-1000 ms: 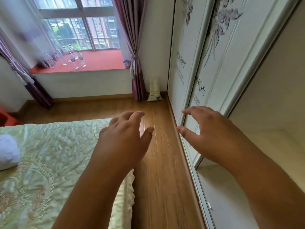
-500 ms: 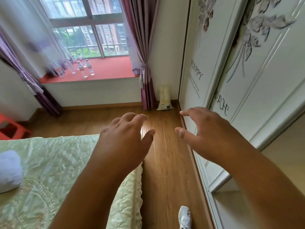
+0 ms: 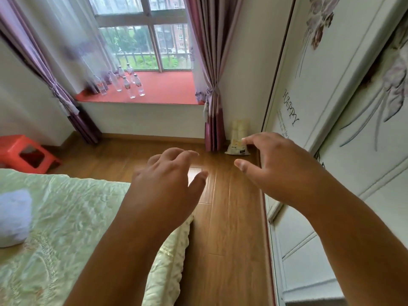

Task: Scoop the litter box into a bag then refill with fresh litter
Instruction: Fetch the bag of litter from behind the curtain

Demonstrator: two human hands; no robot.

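A pale cream bag (image 3: 238, 138), possibly litter, leans upright in the far corner between the purple curtain and the wardrobe. Both my hands are stretched out in front of me over the wooden floor, holding nothing. My left hand (image 3: 165, 184) hangs above the bed's corner with fingers loosely spread. My right hand (image 3: 276, 166) is also spread, and its fingertips overlap the lower right of the bag in the image while staying far nearer to me. No litter box or scoop is in view.
A bed with a green quilt (image 3: 61, 228) fills the left. White wardrobe doors (image 3: 331, 107) line the right, leaving a narrow strip of wooden floor (image 3: 225, 228). A red stool (image 3: 24, 151) stands far left. Several plastic bottles (image 3: 128, 85) stand on the red window sill.
The view has advanced along the aisle and swung left toward the window. The bag in the corner looks closer. Both hands stay outstretched and empty.
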